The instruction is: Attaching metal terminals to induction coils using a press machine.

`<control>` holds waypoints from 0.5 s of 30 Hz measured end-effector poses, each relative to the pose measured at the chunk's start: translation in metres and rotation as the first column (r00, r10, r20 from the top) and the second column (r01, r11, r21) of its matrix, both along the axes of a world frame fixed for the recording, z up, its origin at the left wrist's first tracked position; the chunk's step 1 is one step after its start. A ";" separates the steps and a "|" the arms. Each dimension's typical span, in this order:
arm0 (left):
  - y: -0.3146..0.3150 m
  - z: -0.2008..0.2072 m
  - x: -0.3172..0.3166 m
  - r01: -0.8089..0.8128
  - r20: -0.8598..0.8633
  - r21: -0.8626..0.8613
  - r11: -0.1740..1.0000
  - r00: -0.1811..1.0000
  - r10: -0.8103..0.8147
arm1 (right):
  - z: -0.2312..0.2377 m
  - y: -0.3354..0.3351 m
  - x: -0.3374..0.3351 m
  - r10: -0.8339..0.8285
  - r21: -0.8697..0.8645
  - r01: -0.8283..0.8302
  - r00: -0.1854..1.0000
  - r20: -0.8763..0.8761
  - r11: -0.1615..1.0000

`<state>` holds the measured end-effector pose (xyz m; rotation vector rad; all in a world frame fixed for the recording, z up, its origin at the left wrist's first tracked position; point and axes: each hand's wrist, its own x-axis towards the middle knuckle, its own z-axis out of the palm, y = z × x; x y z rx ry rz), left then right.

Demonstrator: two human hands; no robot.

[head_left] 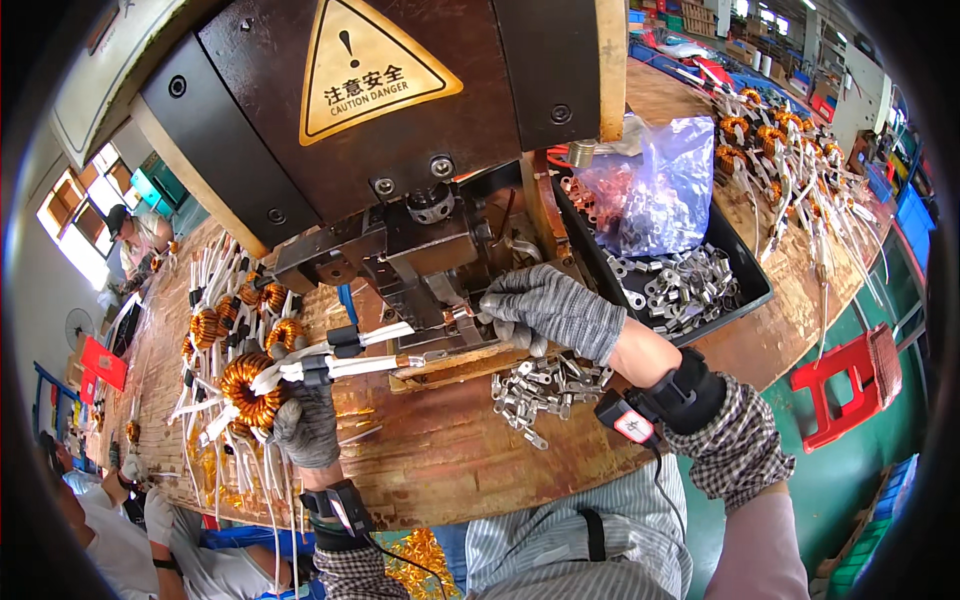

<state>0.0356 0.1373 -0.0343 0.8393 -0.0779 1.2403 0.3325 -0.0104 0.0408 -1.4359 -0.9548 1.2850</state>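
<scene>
My left hand [308,425], in a grey glove, is closed around a copper-wound toroidal coil [247,392] and its white leads. Two sleeved leads with black bands reach right from it. The nearer lead [365,366] ends in a metal terminal [418,359] in front of the press; the other lead [380,333] runs into the jaws of the dark crimping press [432,250]. At those jaws, my gloved right hand [550,308] has thumb and fingers pinched at a small cable lug [462,313]; the fingertips partly hide it.
Loose lugs [545,395] lie in front of the press. A black tray [740,305] at right holds lugs and a plastic bag [665,190]. More coils [205,325] are heaped at left, others [770,135] far right. A red stool [840,390] stands beyond the table. Co-workers sit at left.
</scene>
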 end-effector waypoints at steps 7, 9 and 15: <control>0.002 -0.002 0.004 -0.016 -0.021 0.014 1.000 1.000 0.016 | -0.003 0.007 0.003 -0.009 -0.025 0.010 0.999 0.032 1.000; 0.001 0.001 0.005 -0.029 -0.030 0.019 0.999 0.999 0.029 | -0.010 0.007 0.002 -0.013 0.051 0.013 1.000 0.004 0.999; 0.003 -0.002 0.004 -0.053 -0.047 -0.001 0.999 0.998 0.053 | -0.012 0.009 0.000 -0.085 0.164 0.067 0.991 0.105 0.984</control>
